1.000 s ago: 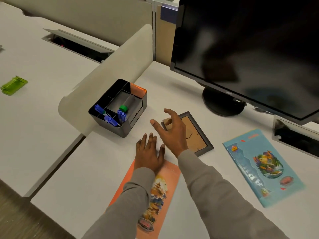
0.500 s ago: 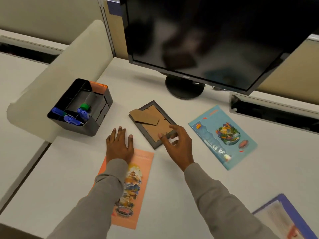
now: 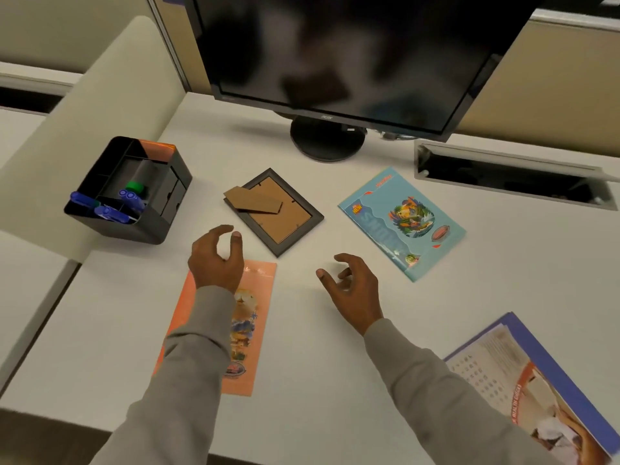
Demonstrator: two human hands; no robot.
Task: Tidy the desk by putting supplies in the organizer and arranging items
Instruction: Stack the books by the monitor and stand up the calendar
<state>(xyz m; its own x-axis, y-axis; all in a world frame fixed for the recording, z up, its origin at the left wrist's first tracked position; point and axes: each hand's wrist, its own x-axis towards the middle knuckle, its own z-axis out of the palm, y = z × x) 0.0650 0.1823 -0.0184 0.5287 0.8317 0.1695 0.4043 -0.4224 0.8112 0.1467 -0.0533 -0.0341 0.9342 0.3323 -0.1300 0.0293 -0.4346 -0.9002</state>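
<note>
The left hand point(image 3: 218, 263) and right hand point(image 3: 354, 285) hung near the face-down picture frame point(image 3: 285, 219) — fingers point(image 3: 237, 245) loose, holding nothing — likely ready to lift it.

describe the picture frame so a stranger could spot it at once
Find the black monitor; on the white desk just in front of its round base lies the picture frame, between the black organizer and the blue booklet. It alone has a dark rim, lying face down with brown cardboard back and stand flap showing.

Black organizer point(image 3: 147, 226) with blue markers point(image 3: 110, 213) inside; dark picture frame point(image 3: 285, 223) face-down to its right, cardboard stand uppermost.
</note>
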